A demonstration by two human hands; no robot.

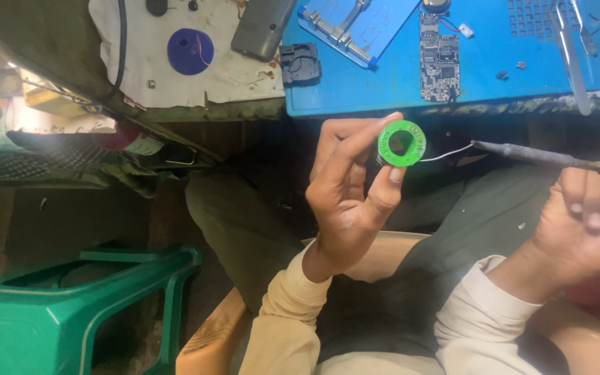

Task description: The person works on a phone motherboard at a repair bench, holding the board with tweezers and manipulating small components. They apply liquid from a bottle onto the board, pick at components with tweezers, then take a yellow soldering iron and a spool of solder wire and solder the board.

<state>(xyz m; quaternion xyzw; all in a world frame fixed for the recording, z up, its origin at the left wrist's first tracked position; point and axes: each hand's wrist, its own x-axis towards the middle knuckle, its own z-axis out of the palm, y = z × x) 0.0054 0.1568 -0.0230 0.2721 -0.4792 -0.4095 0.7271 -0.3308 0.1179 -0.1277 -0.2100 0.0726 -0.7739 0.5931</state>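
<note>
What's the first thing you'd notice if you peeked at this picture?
Right in the middle, the left hand pinches a bright green spool of thin wire between thumb and finger. The wire's loose end runs to the tip of a soldering iron held by the right hand. Above them, a small circuit board lies on a blue mat.

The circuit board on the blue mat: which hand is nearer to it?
Left. The left hand, holding the green solder spool, sits just below the circuit board. The right hand, holding the soldering iron, is farther down and right.
</note>
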